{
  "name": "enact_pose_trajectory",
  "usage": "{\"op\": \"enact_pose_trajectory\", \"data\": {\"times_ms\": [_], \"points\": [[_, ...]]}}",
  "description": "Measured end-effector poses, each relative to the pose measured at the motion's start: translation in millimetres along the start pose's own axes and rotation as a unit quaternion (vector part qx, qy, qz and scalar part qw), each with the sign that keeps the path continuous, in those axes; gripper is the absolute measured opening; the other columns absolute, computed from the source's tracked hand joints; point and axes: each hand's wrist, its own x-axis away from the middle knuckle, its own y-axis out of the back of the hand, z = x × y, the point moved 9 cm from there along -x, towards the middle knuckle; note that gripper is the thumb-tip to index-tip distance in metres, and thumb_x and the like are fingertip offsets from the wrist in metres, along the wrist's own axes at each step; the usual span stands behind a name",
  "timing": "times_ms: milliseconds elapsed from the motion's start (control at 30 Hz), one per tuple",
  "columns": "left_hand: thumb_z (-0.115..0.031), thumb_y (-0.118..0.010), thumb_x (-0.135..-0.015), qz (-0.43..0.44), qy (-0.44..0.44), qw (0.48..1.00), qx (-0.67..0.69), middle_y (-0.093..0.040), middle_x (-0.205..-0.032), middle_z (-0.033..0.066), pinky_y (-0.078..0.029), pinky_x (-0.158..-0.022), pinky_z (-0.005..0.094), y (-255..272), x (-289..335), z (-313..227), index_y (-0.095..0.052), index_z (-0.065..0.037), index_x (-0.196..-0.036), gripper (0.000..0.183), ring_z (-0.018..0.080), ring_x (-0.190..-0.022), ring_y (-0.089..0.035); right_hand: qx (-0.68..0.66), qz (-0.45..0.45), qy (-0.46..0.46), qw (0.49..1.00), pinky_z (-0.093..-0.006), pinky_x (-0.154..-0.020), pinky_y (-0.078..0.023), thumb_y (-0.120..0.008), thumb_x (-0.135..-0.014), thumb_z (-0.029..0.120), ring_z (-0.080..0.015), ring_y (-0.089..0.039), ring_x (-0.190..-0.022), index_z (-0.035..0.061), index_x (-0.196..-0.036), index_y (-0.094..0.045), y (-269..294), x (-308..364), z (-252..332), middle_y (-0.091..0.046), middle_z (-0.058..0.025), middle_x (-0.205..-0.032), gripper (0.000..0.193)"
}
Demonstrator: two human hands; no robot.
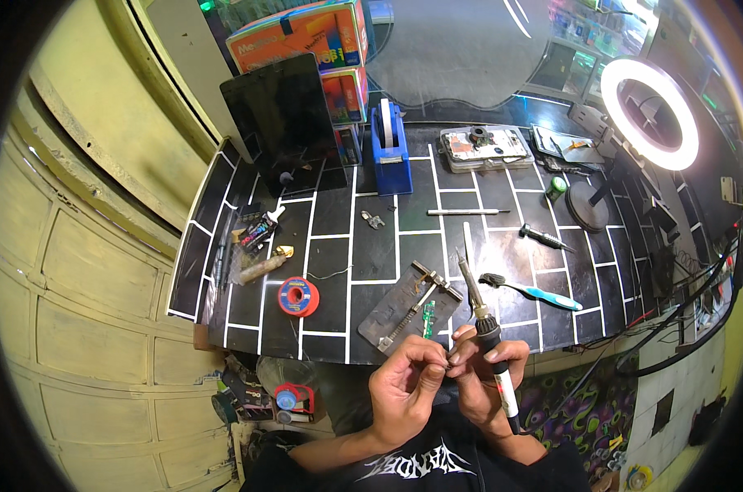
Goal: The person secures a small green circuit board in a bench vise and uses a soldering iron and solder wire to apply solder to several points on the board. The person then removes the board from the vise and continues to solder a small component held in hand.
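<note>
Just off the near edge of the table, my two hands meet at their fingertips. My left hand [406,384] is closed in a pinch on something small and dark that I cannot make out. Its thumb and forefinger almost touch the fingers of my right hand [480,379]. A soldering iron [505,392] with a white and black handle lies in the right hand's grip, its metal end pointing away over the table. Close beyond my fingers is a metal board holder [412,308], with a narrow green circuit board [429,318] at it.
Left of the holder stands a red solder spool [297,296]. A blue toothbrush [545,296], a screwdriver [544,238] and a thin white rod [467,212] lie to the right and beyond. A blue tape dispenser [392,156] and a lit ring lamp [650,113] stand farther back.
</note>
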Motion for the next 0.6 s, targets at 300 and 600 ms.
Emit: {"op": "enact_pose_trajectory", "data": {"times_ms": [300,600], "points": [[-0.005,-0.058,-0.101,-0.046,0.020,0.998,0.050,-0.067,-0.096,0.0167,-0.053,-0.085,0.0323,31.6,-11.1,-6.9,-0.053,0.003,-0.104,0.010,0.0178,-0.087,-0.065,-0.114,-0.067,-0.044,0.990,-0.0349,-0.069,-0.048,-0.053,-0.101,0.050,-0.0161,-0.050,-0.078,0.0035,-0.127,-0.046,33.4,-9.0,-12.4,-0.048,-0.0061,-0.091,0.053],[-0.002,-0.065,-0.096,-0.124,-0.007,0.992,0.013,-0.066,-0.097,0.0175,-0.054,-0.079,0.0349,82.2,-13.5,-14.2,-0.056,0.004,-0.104,0.013,0.0206,-0.083,-0.063,-0.072,-0.271,-0.163,0.946,-0.0268,-0.053,-0.043,-0.057,-0.099,0.037,-0.0147,-0.052,-0.063,0.0073,-0.124,-0.050,97.1,0.3,-4.7,-0.053,-0.0051,-0.081,0.039]]}}
